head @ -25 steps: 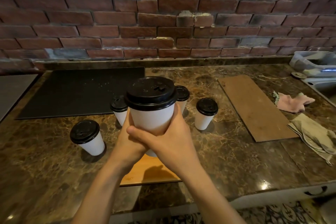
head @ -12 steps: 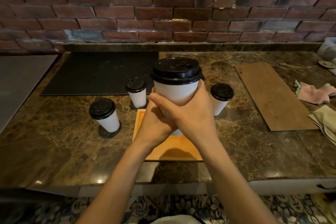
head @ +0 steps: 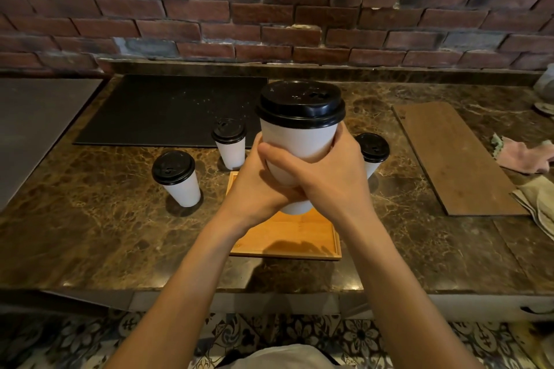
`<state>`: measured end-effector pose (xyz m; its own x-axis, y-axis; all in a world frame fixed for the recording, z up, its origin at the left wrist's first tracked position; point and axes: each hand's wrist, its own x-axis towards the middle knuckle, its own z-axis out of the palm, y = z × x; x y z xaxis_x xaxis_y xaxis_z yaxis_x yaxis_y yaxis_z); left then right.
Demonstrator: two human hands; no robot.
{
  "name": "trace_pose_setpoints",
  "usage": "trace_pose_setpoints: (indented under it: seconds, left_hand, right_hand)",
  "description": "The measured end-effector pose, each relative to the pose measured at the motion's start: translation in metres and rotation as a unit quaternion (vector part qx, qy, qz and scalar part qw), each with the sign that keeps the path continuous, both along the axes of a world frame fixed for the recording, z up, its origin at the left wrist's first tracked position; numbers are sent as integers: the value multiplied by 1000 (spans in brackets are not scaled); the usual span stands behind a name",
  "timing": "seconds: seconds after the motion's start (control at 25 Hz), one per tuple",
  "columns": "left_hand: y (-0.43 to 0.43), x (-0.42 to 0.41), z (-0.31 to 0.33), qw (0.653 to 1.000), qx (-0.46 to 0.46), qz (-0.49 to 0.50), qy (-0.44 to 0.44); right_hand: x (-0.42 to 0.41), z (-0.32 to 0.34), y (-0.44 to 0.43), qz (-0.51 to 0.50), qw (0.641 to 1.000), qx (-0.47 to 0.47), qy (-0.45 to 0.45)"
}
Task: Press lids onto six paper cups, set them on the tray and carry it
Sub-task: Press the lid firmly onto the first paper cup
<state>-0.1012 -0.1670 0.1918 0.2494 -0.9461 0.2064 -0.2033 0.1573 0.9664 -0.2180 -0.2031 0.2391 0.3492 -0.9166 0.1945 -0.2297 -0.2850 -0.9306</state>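
- Holding one paper cup (head: pixel 296 141) up in both hands, we are gripping it snugly: the left hand (head: pixel 254 189) is wrapping the lower wall from the left, and the right hand (head: pixel 326 186) is curling round from the right, its thumb lying across the front over the left fingers.
- This cup is hanging upright in the air above the tray (head: pixel 299 237), its base clear of the wood. Its black lid (head: pixel 299 102) is sitting level on the rim and looks fully seated on the side facing us.
- We are seeing the tray near the front edge of the countertop (head: pixel 90 219), about midway along it, with no cup standing on the part in view.
- Three more lidded cups are standing on the countertop itself: the left cup (head: pixel 175 178) well to the tray's left, the middle cup (head: pixel 229 142) just behind the tray's back left corner, and the right cup (head: pixel 371 153) half hidden behind the right hand.
- We are counting only four cups; the other two are not in view.
- We are judging that lidding is finished for this cup and that loading the tray is only beginning.
- The next move is calling for a straight lowering into one corner of the tray, leaving room for five more, and for loosening both hands only once the base is sitting flat, since squeezing the thin wall could pop the lid.
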Motion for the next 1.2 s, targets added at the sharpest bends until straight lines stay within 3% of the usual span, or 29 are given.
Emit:
trace_pose_setpoints:
  seconds: [0.2,0.4,0.6,1.2]
  left_hand:
    - [3,-2,13,999,-13,-35,12]
    - [8,2,21,993,12,-91,72]
    - [11,2,17,985,34,-149,84]
    - [1,-8,13,1000,-23,-4,19]
  right_hand:
    - [-6,9,-7,38,999,10,-19]
    - [-18,11,-21,181,974,94,-104]
    - [-25,6,-29,264,951,130,-93]
    - [-14,4,-23,127,991,46,-23]
